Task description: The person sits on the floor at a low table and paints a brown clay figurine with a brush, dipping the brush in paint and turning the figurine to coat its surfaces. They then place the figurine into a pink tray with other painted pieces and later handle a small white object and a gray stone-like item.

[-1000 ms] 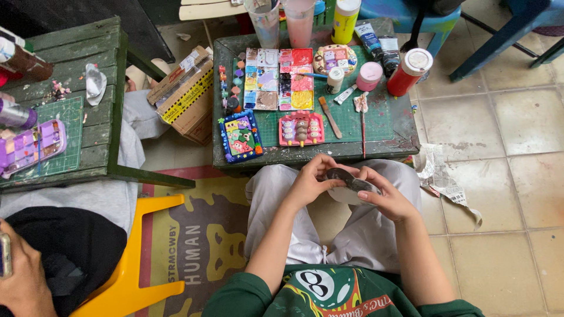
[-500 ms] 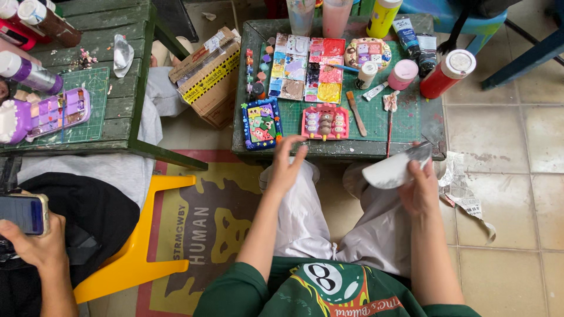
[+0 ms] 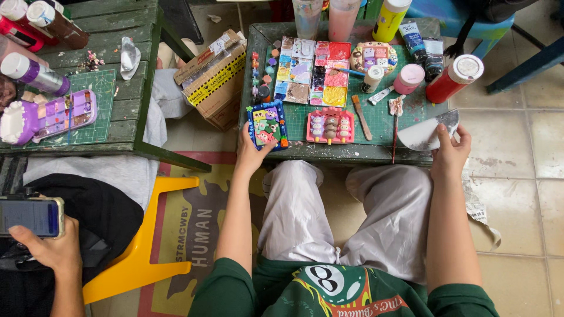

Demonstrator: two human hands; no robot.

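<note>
We see the left hand (image 3: 254, 154) at the near edge of the green tabletop (image 3: 376, 126), its fingers closed on the lower edge of a small blue painted tile (image 3: 265, 125) that lies at the near left corner. The right hand (image 3: 451, 154) is at the near right corner, fingers pinched on a white palette sheet (image 3: 424, 134) smeared with grey, which hangs partly over the tabletop's right edge. Between the two hands, along the near edge, lies a pink tray of small figures (image 3: 331, 125), with a flat wooden stick (image 3: 361, 117) and a thin brush (image 3: 396, 126) just beside it. Further back sit a paint palette of coloured squares (image 3: 310, 71), a round painted piece (image 3: 373, 57), a pink jar (image 3: 409, 78) and a red bottle with a white cap (image 3: 453, 77) near the right edge. To the left stands a second wooden table (image 3: 126, 114) carrying a purple tray (image 3: 50, 115). At the bottom left, another person's hand (image 3: 50, 249) holds a phone (image 3: 30, 215).
</note>
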